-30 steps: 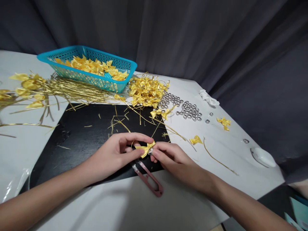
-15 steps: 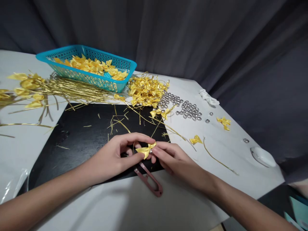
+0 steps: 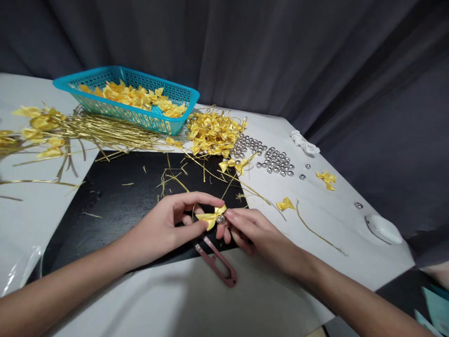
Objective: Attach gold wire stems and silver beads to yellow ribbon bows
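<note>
Over the dark mat (image 3: 115, 201), my left hand (image 3: 175, 220) pinches a yellow ribbon bow (image 3: 208, 218) between thumb and index finger. A round silver bead (image 3: 220, 218) sits against the middle of the bow. My right hand (image 3: 254, 229) is closed right beside the bead, its thumb and index finger pressed together; whatever lies between them is hidden. Part of a thin gold wire curves behind my left fingers. Below both hands lies a pair of pink thread snips (image 3: 229, 280), its blade end partly covered by them.
A blue basket (image 3: 175, 90) of yellow bows stands at the back, with gold wire stems (image 3: 112, 128) before it. Finished-looking bows (image 3: 215, 131) are heaped beside silver beads (image 3: 277, 161). A loose bow (image 3: 286, 203), a wire and a white mouse-shaped object (image 3: 384, 228) lie right.
My right fingertips have shifted slightly off the bow's middle, so the silver bead now shows fully. The bow has turned a little in my left hand.
</note>
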`<state>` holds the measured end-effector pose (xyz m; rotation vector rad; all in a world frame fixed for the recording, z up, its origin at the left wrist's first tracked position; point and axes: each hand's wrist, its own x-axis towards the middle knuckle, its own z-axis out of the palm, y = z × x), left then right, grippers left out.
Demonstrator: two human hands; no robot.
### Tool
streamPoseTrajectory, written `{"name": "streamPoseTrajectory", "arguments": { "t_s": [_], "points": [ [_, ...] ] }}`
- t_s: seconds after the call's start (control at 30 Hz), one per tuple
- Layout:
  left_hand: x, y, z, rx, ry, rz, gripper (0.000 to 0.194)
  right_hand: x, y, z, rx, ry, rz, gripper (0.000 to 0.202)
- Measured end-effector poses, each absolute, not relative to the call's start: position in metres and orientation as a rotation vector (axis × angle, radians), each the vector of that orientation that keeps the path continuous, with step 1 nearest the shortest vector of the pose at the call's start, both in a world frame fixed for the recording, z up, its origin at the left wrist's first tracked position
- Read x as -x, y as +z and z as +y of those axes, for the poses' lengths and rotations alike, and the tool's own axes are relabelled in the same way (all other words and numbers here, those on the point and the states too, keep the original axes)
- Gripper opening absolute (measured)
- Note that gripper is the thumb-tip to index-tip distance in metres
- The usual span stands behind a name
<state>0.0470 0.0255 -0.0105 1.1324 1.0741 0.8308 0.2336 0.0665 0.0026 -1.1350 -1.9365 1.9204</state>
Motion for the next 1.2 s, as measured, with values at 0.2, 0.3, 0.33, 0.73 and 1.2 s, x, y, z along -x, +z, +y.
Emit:
{"name": "streamPoseTrajectory", "arguments": {
  "t_s": [0.2,0.3,0.33,0.73,1.2],
  "points": [
    [-0.0477,-0.0104,0.0254,-1.114,0.84,1.039,0.031,-0.2331,0.004,0.0664,1.172,1.849,-1.965,0.036],
    [-0.0476,-0.0104,0.0249,-1.118,0.844,1.053,0.031,-0.2336,0.0028,0.0659,1.171,1.855,-1.939,0.034],
    [-0.0473,-0.0105,0.0248,-1.125,0.84,1.06,0.031,-0.2337,0.0025,0.0658,1.165,1.86,-1.928,0.034],
    [-0.0473,-0.0109,0.0251,-1.13,0.832,1.034,0.031,-0.2336,0.0025,0.0676,1.189,1.947,-1.896,0.037],
    [-0.0467,-0.0097,0.0244,-1.185,0.824,1.086,0.029,-0.233,0.0065,0.0665,1.068,1.959,-1.856,0.03]
  ]
}}
